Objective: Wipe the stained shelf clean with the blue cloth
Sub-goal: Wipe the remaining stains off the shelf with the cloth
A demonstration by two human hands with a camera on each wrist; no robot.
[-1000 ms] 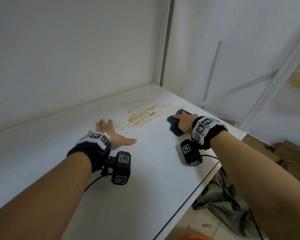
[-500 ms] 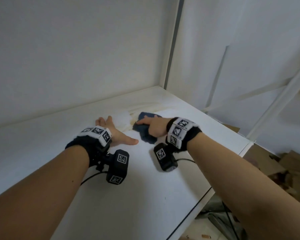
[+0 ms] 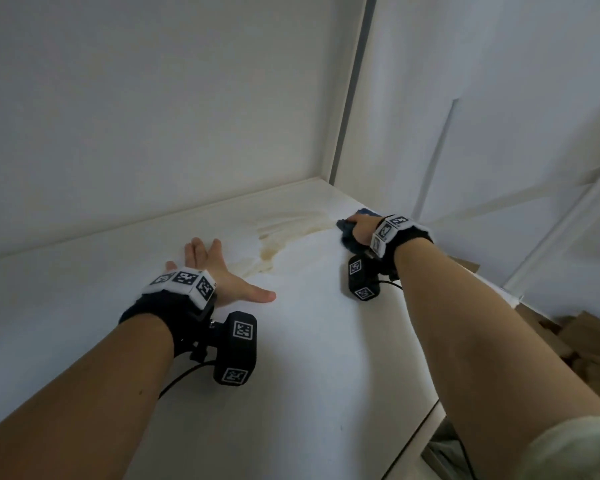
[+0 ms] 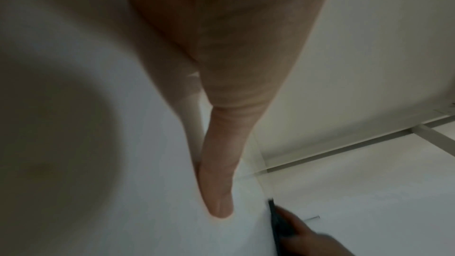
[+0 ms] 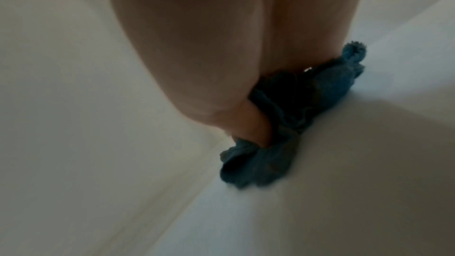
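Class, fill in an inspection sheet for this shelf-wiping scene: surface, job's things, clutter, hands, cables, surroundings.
Surface: white shelf, brownish stain streaked toward the back.
Job's things: blue cloth bunched, on the shelf at the stain's right end.
Clutter: nothing seen on the shelf.
Hands: left hand flat on the shelf, fingers spread; right hand grips the cloth.
Cables: black cable from the left wrist camera.
Surroundings: white wall behind; cardboard beyond the shelf's right edge.
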